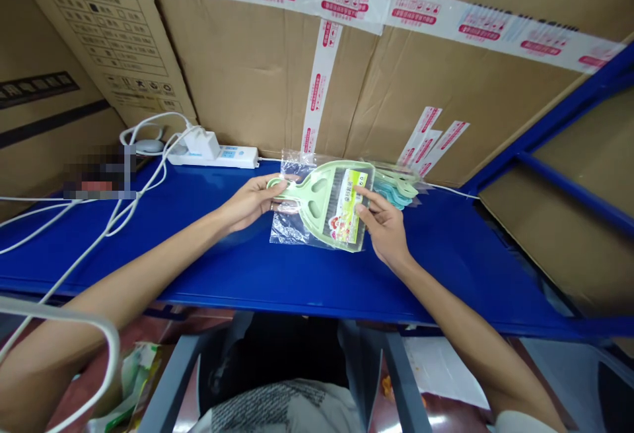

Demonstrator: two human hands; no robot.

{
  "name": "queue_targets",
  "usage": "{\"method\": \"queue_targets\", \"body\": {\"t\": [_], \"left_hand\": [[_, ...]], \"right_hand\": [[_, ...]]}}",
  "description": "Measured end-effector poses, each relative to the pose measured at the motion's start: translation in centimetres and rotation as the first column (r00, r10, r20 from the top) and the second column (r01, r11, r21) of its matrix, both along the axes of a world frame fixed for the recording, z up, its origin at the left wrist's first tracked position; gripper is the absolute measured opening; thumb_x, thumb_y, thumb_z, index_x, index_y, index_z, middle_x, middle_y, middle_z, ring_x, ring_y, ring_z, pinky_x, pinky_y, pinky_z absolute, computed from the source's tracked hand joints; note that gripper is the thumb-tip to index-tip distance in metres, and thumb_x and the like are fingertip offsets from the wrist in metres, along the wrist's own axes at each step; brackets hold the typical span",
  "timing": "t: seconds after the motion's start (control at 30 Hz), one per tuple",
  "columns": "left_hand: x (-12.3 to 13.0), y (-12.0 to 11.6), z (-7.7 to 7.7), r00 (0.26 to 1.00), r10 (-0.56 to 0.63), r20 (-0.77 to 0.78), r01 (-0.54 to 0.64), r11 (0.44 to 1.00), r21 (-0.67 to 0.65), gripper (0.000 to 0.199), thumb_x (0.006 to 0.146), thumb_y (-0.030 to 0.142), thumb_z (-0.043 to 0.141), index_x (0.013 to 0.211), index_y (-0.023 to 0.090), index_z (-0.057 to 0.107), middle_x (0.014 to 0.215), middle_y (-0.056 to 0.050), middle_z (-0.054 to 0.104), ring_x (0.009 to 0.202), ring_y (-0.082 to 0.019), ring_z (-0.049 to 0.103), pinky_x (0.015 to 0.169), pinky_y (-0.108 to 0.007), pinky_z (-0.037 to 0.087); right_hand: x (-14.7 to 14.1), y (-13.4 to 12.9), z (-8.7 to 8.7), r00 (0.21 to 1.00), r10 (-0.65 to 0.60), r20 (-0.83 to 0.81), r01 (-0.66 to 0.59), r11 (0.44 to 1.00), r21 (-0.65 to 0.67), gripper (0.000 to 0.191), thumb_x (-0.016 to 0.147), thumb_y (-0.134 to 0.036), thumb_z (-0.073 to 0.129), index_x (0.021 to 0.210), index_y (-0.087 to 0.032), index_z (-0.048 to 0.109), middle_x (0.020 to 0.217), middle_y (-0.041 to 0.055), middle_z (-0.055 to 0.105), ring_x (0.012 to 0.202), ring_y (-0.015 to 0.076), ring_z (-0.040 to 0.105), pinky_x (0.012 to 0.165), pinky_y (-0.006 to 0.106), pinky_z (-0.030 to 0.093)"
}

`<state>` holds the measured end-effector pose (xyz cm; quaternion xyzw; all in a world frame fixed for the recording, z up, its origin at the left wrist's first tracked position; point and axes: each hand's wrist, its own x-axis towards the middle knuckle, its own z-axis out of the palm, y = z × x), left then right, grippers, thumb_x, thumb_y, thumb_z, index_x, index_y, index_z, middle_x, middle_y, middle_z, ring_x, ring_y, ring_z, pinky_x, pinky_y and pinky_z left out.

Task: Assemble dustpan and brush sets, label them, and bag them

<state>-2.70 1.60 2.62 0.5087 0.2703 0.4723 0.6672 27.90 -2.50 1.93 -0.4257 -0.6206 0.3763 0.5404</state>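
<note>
Clear bag (290,232), film crinkled and loose on the left; in it a pale green pan (317,185), a grey-bristled brush (337,199) and a printed label (352,205), yellow-green and white. Pan lies between the two hands, handle to the left, broad end to the right, held over a blue shelf (222,268). Left hand (257,202) pinches the handle end, thumb on top, fingers beneath; whether film lies between skin and handle, cannot tell. Right hand (384,222) at the broad end: index finger and thumb set a little apart on the label's right side, other fingers curled; cannot tell whether it grips the edge. Just behind the right hand, more pans in clear film, one green (407,187), others blue (391,194), overlapping; count unclear. At the back a large carton (247,70), seams covered with red-and-white tape (317,83), contents hidden. Back left, a white power strip (238,156) with an adapter (204,145) plugged in, white cables (143,190) trailing over the shelf.
</note>
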Motion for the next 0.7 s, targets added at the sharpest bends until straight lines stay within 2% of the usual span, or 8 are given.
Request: {"method": "queue_targets", "body": {"t": [0.2,0.37,0.47,0.6,0.7], "left_hand": [[0.3,-0.4,0.1,1.0,0.003,0.019,-0.002,0.999,-0.033,0.045,0.098,0.033,0.082,0.14,0.019,0.075,0.115,-0.012,0.082,0.098,-0.024,0.08,0.084,-0.036,0.071],[0.5,-0.5,-0.1,0.999,0.017,0.044,-0.013,0.997,-0.082,0.038,0.102,0.031,0.077,0.137,0.015,0.076,0.104,-0.012,0.082,0.081,-0.019,0.079,0.076,-0.03,0.07],[0.8,-0.5,-0.2,0.997,0.058,0.053,-0.052,0.991,-0.121,0.033,0.107,0.027,0.069,0.135,0.012,0.077,0.105,-0.014,0.082,0.081,-0.02,0.08,0.078,-0.032,0.071],[1.0,-0.4,-0.6,0.994,0.097,0.052,-0.087,0.982,-0.167,0.032,0.11,0.027,0.063,0.134,0.01,0.076,0.11,-0.017,0.082,0.082,-0.022,0.081,0.082,-0.038,0.072],[0.9,-0.2,-0.7,0.992,0.104,0.066,-0.092,0.98,-0.175,0.031,0.11,0.027,0.061,0.132,0.01,0.076,0.108,-0.017,0.083,0.082,-0.023,0.082,0.082,-0.039,0.073]], "right_hand": [[-0.2,0.0,0.2,0.994,0.09,-0.061,-0.095,0.992,-0.084,0.047,0.09,-0.055,0.086,0.131,-0.032,0.08,0.107,0.0051,0.083,0.099,0.0295,0.076,0.088,0.046,0.063],[-0.2,0.0,0.2,0.998,0.061,-0.009,-0.062,0.996,-0.059,0.045,0.094,-0.055,0.083,0.133,-0.033,0.079,0.102,0.0038,0.083,0.092,0.0278,0.076,0.087,0.046,0.063],[-0.2,0.0,0.3,0.998,0.062,-0.01,-0.063,0.996,-0.065,0.048,0.094,-0.055,0.082,0.137,-0.034,0.077,0.1,0.0032,0.082,0.096,0.0291,0.076,0.09,0.048,0.064],[-0.3,-0.2,0.7,0.99,0.106,-0.089,-0.113,0.991,-0.075,0.061,0.095,-0.057,0.081,0.151,-0.037,0.065,0.114,0.0043,0.081,0.108,0.0305,0.077,0.098,0.05,0.063],[-0.2,-0.2,0.8,0.994,0.031,-0.1,-0.035,0.999,-0.031,0.062,0.096,-0.055,0.08,0.152,-0.038,0.062,0.119,0.0051,0.078,0.114,0.0292,0.074,0.102,0.047,0.061]]}}
